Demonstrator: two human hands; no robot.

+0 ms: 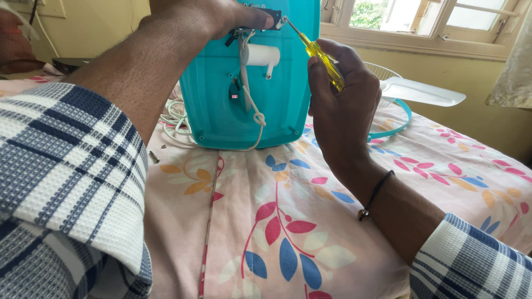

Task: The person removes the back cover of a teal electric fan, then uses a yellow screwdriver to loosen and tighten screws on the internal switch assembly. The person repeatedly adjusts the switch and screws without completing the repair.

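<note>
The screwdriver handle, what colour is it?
Clear yellow. The head view shows the screwdriver in the right hand.

Bright daylight from the window (438, 16), soft shadows, blurred near sleeve (61, 182).

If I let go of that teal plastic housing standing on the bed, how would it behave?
The teal housing looks like hollow plastic, so probably light. It stands upright on a soft floral sheet, steadied by the left hand, so it may tip. The white cord would likely flop.
</note>
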